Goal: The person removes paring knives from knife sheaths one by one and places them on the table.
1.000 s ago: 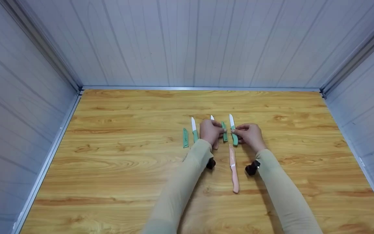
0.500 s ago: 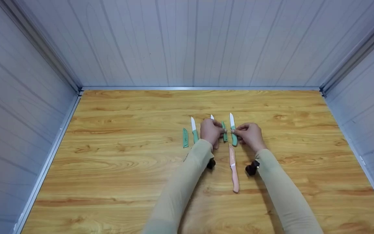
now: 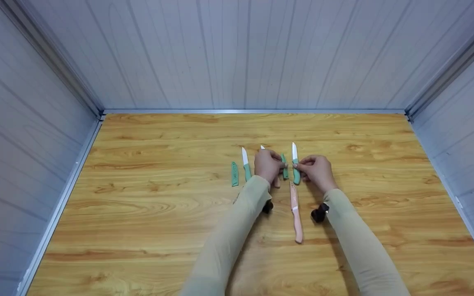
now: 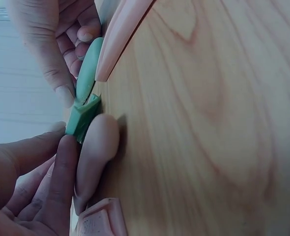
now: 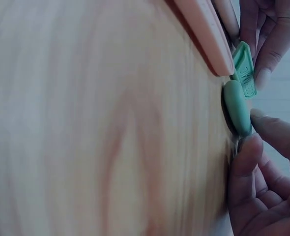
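My left hand (image 3: 267, 165) pinches a green blade sheath (image 3: 284, 172) between thumb and fingers. Just right of it, my right hand (image 3: 318, 170) pinches a paring knife (image 3: 296, 176) by its green handle; its white blade points to the back wall. Sheath and knife lie side by side, nearly parallel. Partly hidden under my left hand is a second knife with a pale pink handle (image 4: 97, 152), its white tip (image 3: 263, 147) showing past the knuckles. Beside that handle in the left wrist view lies a pink sheath (image 4: 104, 219).
A pink knife (image 3: 297, 224) in its pink sheath lies in front of the hands. To the left are another green-handled knife (image 3: 245, 158) and a green sheath (image 3: 235, 174). Pale panels wall the wooden table (image 3: 159, 205) at the back and sides.
The green knife in my right hand has straightened slightly, its tip shifting away and a little right. The pink-handled knife beneath my left hand has turned, its tip swinging left.
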Demonstrator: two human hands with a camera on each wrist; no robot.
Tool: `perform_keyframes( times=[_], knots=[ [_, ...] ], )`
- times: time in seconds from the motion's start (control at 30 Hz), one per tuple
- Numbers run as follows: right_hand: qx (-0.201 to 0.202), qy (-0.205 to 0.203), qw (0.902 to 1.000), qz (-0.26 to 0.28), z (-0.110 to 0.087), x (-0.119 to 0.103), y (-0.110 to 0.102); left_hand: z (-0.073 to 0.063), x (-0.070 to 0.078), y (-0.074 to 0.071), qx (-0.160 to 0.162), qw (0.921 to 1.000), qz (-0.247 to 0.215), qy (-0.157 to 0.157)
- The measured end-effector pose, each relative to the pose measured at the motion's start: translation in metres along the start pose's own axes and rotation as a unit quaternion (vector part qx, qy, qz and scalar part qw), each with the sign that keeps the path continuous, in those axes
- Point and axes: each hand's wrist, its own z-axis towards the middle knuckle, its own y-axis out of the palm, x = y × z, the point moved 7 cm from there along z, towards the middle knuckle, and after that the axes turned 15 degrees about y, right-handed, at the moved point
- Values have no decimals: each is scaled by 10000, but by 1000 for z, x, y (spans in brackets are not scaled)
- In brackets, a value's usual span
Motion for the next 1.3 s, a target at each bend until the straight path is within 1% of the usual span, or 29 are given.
perform_keyframes(
  times=[0.1,0.3,0.57,0.87,1.1,1.3],
  knots=[
    [-59,-17,9999,86,0,1,1,0,0,0,-38,10000,56,3],
    [-63,-38,9999,89,0,3,1,-1,1,0,-126,9996,225,82],
    [-78,-52,9999,105,-2,3,1,-3,2,-1,-104,9998,141,121],
    [-93,24,9999,143,-1,5,1,-3,0,-2,-56,9999,95,22],
    [-153,-33,9997,208,-4,6,0,-3,2,-5,-36,9996,-175,221],
    [-258,5,9995,170,-8,9,-3,-6,6,-10,-50,9987,-463,206]
  ],
)
